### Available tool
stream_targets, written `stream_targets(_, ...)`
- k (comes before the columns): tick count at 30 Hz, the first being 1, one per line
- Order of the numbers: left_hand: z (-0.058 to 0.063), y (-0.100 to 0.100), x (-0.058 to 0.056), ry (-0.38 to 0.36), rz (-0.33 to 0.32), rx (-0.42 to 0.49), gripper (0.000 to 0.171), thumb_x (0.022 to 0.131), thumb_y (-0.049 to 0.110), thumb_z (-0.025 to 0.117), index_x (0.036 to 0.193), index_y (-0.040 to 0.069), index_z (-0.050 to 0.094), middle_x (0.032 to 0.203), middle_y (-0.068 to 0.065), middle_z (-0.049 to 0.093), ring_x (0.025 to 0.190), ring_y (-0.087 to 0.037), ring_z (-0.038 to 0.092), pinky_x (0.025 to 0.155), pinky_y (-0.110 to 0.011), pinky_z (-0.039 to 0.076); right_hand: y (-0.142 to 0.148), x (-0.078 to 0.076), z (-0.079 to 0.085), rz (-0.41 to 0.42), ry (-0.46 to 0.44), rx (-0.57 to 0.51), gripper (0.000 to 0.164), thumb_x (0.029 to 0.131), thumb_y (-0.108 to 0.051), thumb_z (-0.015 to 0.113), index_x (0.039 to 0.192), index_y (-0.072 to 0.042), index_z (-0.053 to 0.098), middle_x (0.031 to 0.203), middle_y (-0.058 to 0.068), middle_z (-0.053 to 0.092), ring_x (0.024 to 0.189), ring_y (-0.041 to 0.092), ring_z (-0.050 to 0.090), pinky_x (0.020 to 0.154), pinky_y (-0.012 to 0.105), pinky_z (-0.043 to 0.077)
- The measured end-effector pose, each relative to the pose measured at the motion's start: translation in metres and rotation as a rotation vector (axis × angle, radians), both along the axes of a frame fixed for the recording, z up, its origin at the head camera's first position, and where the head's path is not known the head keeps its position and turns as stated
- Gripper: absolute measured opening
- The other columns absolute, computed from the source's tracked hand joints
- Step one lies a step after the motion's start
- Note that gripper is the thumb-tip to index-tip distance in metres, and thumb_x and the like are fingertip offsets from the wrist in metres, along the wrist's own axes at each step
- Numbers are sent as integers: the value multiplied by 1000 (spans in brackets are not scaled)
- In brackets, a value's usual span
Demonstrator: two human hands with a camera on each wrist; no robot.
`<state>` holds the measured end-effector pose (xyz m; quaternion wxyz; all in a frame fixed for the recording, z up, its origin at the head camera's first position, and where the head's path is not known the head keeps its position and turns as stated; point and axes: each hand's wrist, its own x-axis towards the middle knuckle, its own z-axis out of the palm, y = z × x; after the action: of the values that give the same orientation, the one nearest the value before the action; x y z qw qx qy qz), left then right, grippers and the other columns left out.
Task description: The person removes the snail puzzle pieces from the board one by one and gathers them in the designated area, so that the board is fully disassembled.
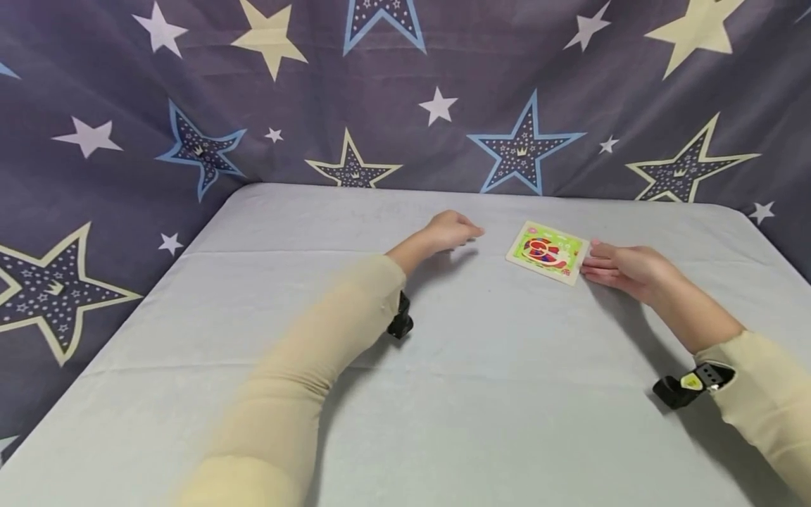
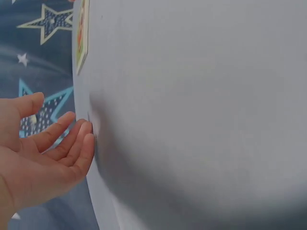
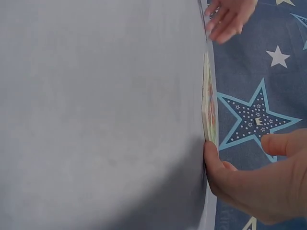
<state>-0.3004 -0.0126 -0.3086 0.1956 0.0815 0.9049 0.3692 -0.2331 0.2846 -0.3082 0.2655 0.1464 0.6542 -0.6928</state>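
- Pale-rimmed picture board (image 1: 548,252), flat on the tabletop (image 1: 443,394): probably light, stiff, smooth; best pinched at opposite edges.
- Right grip (image 1: 627,271): unclosed, extended fingers touching the board's right edge.
- Left grip (image 1: 450,231): relaxed, empty, left of the board.

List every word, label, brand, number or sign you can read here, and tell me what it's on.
No words, brands or numbers are readable.
Crown signs: inside several stars on the backdrop.
Yellow label on the black right-wrist device: any marks too small to read.
Picture board: no lettering I can make out.
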Motion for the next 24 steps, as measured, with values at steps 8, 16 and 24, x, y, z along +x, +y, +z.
stream_targets(8, -4, 44, -7, 17, -90, -48, 46, 97, 38, 53, 132, 8, 57, 120, -5, 66, 101, -13, 61, 79, -21, 53, 2, 0, -1, 7, -17, -24, 74, 101, -28, 42, 153, -16, -9, 81, -8, 67, 79, 0, 67, 79, 16, 55)
stream_targets(16, -6, 77, 3, 21, -3, -73, 45, 96, 39, 54, 123, 3, 62, 87, -1, 58, 65, -8, 49, 56, -16, 41, -1, -3, 1, -47, -63, -37, 78, 98, -35, 47, 154, -16, -5, 80, -6, 66, 79, 1, 66, 82, 16, 54)
stream_targets(24, -9, 85, 4, -69, 269, 4, 41, 92, 19, 59, 128, 0, 56, 107, -5, 67, 61, -7, 51, 57, -14, 47, -8, -7, 2, -105, -119, -52, 36, 98, -23, 50, 132, -23, 38, 72, -7, 68, 71, -2, 65, 74, 16, 56)
